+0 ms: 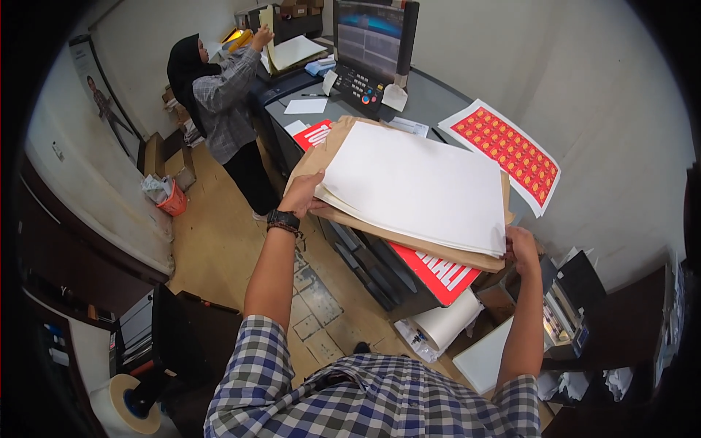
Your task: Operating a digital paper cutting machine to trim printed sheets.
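Note:
A stack of large white paper sheets (pixel 420 186) lies on brown wrapping paper (pixel 332 150) above the dark machine's top. My left hand (pixel 299 194) is closed on the stack's left edge, where several sheet edges fan slightly apart; some fingers are hidden under the paper. At the near right corner my right hand (pixel 521 247) is closed on the sheets and wrapping, its fingertips partly hidden. Beneath the wrapping, a red board with white lettering (pixel 434 274) sticks out at the front and far left.
A control screen (pixel 371 40) with a keypad (pixel 359 89) stands at the back. Right of the stack lies a sheet of red and gold labels (pixel 504 150). Another person (pixel 226 109) handles paper at the far left. A white roll (pixel 447 320) sits low by the machine.

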`<state>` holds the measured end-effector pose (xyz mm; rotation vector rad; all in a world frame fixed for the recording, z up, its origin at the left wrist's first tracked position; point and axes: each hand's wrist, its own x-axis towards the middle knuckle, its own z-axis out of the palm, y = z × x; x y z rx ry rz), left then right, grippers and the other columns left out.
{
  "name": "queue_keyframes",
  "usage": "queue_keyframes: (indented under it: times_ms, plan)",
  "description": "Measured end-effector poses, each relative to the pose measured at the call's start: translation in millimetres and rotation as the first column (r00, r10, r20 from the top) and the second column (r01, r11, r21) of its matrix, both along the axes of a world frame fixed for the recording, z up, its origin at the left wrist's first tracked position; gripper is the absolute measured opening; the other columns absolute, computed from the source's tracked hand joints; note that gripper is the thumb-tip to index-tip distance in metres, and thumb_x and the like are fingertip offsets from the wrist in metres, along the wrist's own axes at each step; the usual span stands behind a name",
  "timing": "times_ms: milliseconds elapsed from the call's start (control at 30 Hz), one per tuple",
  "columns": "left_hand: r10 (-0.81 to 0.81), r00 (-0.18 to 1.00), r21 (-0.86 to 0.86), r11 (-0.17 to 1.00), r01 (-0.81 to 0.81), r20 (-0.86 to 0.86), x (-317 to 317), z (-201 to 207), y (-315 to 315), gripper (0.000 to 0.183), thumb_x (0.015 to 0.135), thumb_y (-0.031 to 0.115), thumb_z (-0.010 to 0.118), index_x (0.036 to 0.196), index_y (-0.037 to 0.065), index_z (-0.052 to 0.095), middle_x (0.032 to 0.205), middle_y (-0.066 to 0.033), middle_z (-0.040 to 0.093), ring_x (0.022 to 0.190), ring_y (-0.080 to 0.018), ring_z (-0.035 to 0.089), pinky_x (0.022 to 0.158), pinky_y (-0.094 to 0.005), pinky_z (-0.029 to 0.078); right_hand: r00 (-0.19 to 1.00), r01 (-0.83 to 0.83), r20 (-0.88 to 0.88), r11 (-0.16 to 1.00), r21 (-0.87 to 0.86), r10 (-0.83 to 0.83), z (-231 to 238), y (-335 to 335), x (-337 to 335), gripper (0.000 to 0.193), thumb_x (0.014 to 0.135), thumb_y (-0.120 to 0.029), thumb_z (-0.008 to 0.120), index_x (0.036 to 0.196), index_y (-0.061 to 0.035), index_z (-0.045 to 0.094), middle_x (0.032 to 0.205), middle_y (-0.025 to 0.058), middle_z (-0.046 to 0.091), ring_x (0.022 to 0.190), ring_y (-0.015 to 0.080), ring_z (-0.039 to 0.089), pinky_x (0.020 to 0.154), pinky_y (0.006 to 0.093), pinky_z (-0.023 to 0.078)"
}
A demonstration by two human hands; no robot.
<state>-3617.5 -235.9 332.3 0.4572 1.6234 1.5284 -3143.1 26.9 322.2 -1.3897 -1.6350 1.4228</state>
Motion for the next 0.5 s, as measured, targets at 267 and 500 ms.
queue_keyframes:
  times_ms: [267, 500]
  plan:
    - [0.178, 0.976, 0.120, 0.979, -0.163, -0.129, 18, -36, 17, 0.047, 0.100, 0.033, 0.059, 0.130, -0.003, 0.057, 0.111, -0.0147, 0.068, 0.092, -0.0244, 0.071, 0.071, -0.0388, 0.062, 0.891, -0.178, 0.450, 0.873, 0.454, -0.053, -26, -16, -17, 0.045, 0.085, -0.031, 0.068, 0.107, 0.0078, 0.065, 0.086, 0.0259, 0.068, 0.085, 0.0436, 0.067, 0.080, 0.0447, 0.053]
    - [0.250, 0.965, 0.307, 0.915, -0.260, 0.074, 30, -49, 1, 0.037, 0.101, 0.024, 0.058, 0.131, 0.001, 0.057, 0.109, -0.0087, 0.069, 0.090, -0.0216, 0.071, 0.072, -0.0373, 0.061, 0.864, -0.114, 0.486, 0.886, 0.450, -0.136, -28, -32, -28, 0.050, 0.084, -0.031, 0.069, 0.115, 0.0077, 0.064, 0.110, 0.0303, 0.063, 0.104, 0.0445, 0.062, 0.091, 0.0470, 0.048]
